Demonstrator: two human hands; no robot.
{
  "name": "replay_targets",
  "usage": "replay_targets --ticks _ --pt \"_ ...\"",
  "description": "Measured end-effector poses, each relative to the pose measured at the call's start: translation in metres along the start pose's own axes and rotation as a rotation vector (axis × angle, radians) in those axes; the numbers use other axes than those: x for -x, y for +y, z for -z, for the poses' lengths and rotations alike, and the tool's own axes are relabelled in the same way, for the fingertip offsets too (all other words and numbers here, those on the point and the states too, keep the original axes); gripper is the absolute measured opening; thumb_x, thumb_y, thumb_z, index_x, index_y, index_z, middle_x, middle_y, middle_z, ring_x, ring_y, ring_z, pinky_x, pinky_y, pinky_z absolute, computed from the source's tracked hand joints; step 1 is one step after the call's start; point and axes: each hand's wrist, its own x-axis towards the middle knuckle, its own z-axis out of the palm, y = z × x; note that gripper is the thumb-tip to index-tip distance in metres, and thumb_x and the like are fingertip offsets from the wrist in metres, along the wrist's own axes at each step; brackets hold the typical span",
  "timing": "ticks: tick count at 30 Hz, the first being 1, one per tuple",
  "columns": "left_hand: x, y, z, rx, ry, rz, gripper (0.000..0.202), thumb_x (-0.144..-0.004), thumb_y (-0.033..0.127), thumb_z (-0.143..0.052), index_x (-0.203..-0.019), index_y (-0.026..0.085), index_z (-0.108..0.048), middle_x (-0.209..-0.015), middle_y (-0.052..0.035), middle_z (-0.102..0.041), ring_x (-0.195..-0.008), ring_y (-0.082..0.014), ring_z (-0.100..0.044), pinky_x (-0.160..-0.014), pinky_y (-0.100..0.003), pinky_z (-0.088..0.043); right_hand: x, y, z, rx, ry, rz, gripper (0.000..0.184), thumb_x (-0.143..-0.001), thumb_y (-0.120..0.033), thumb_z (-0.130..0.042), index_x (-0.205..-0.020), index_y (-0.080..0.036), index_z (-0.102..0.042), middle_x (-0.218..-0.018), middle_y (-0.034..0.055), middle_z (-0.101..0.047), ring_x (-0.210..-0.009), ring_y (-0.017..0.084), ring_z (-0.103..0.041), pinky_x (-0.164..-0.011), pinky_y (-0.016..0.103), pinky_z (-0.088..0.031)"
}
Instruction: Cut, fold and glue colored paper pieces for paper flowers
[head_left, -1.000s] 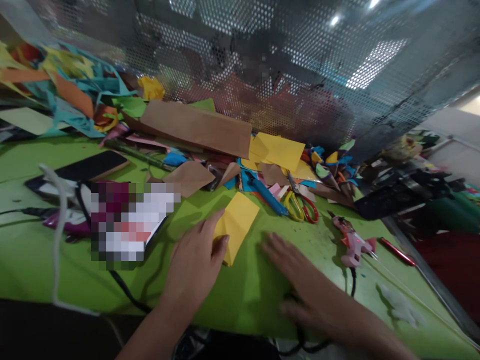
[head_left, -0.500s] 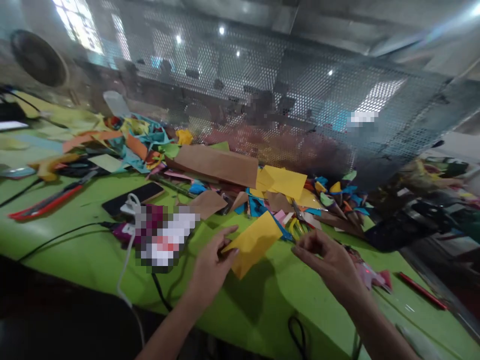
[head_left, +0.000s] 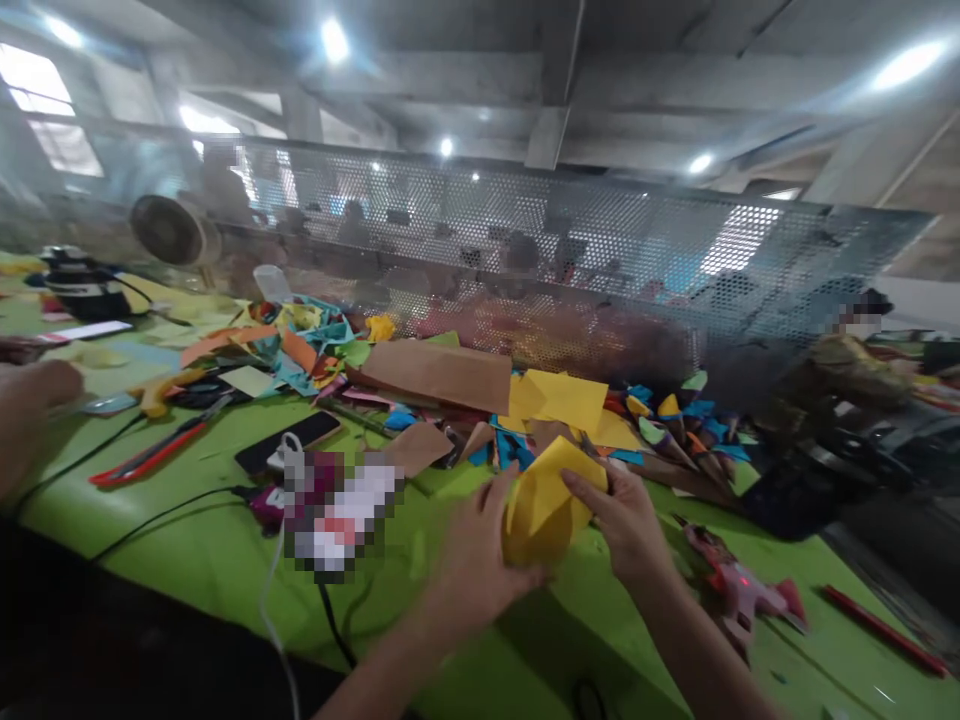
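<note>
A piece of yellow paper [head_left: 551, 505], curved into a bend, is held up between both of my hands over the green table. My left hand [head_left: 480, 545], partly blurred, grips its left and lower edge. On the upper right edge, the thumb and fingers of my right hand [head_left: 619, 515] pinch the sheet. Behind it lie more yellow sheets [head_left: 566, 398] and a brown paper piece [head_left: 435, 375]. Several small paper cones [head_left: 679, 425] in blue, orange and green are heaped to the right.
A pink glue gun [head_left: 742, 595] and a red pen [head_left: 885, 630] lie at right. On the left are a phone [head_left: 289, 443], a purple power strip [head_left: 322, 485] with cables, a red-handled cutter [head_left: 161, 445] and another person's hand [head_left: 37, 400]. A perforated metal screen [head_left: 465, 240] stands behind the table.
My right hand has moved in and taken hold of the yellow paper, which was flat in my left hand and is now bent. The view has tilted up, and another person's hand shows at left.
</note>
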Motion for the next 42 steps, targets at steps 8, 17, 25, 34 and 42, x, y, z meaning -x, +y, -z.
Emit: replay_targets --ticks 8,17,25,34,42 --pt "-0.038 -0.011 -0.016 0.47 -0.049 0.088 0.042 -0.083 0.021 -0.051 -0.122 0.019 -0.067 -0.132 -0.0086 -0.063 -0.124 -0.0272 -0.055 -0.109 -0.041 -0.037 0.004 -0.002 0.016 -0.003 -0.036 -0.051 0.042 -0.058 -0.052 -0.086 -0.079 -0.019 -0.07 -0.069 0.0038 -0.073 -0.055 0.022 -0.065 -0.053 0.031 -0.051" --pt "-0.053 -0.035 -0.004 0.71 0.033 0.359 0.04 -0.071 0.047 -0.073 -0.094 0.014 -0.073 -0.094 -0.0092 -0.076 -0.094 -0.0292 -0.069 -0.083 -0.035 -0.051 -0.011 0.002 0.029 0.026 -0.12 -0.113 0.047 -0.063 -0.052 -0.084 -0.093 -0.017 -0.075 -0.085 0.0095 -0.078 -0.078 0.028 -0.072 -0.072 0.038 -0.057" --pt "-0.055 -0.044 0.0 0.793 0.061 0.345 0.047 -0.061 0.051 -0.082 -0.088 0.014 -0.074 -0.087 -0.0082 -0.076 -0.087 -0.0256 -0.07 -0.081 -0.032 -0.051 -0.017 0.014 0.034 0.015 -0.157 -0.127 0.043 -0.063 -0.043 -0.086 -0.095 -0.017 -0.072 -0.088 0.0082 -0.077 -0.076 0.024 -0.07 -0.072 0.033 -0.056" --pt "-0.051 -0.043 0.0 0.834 0.099 0.378 0.047 -0.061 0.047 -0.084 -0.092 0.013 -0.072 -0.086 -0.0089 -0.076 -0.087 -0.0257 -0.071 -0.078 -0.032 -0.053 -0.014 0.002 0.035 0.156 -0.2 0.04 0.051 -0.074 -0.038 -0.075 -0.123 -0.027 -0.065 -0.121 0.005 -0.069 -0.098 0.024 -0.067 -0.086 0.038 -0.054" --pt "-0.052 -0.047 0.002 0.883 0.085 0.415 0.049 -0.059 0.042 -0.086 -0.095 0.012 -0.073 -0.093 -0.0116 -0.076 -0.086 -0.0252 -0.071 -0.076 -0.031 -0.054 -0.018 -0.001 0.05 0.425 -0.302 0.216 0.045 -0.067 -0.016 -0.053 -0.107 -0.024 -0.072 -0.107 0.005 -0.069 -0.091 0.022 -0.063 -0.079 0.034 -0.051"
